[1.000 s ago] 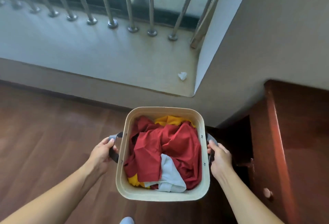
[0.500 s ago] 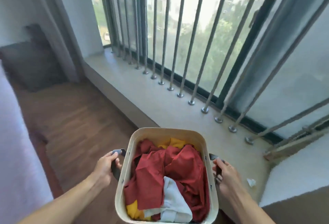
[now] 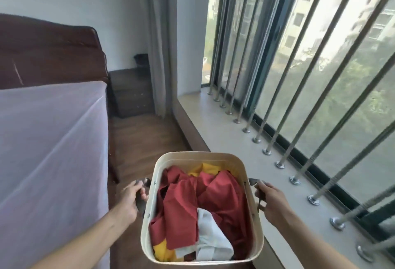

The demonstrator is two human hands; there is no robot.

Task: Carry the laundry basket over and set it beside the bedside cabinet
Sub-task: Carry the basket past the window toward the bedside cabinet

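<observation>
Two bare forearms are seen, uncovered by any sleeve up to the lower edge of view. The left hand (image 3: pixel 130 199) and right hand (image 3: pixel 270 201) are ungloved.

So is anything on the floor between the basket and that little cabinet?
Nothing visible. The strip of wooden floor between the bed and the window ledge looks bare from the basket to the cabinet.

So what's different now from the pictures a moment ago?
The person has turned left with the laundry basket: the reddish cabinet seen earlier is out of view, and the bed and a dark bedside cabinet now lie ahead, with the window bars on the right. Unchanged: left hand and right hand grip the handles, with the same red, yellow and white clothes inside.
</observation>
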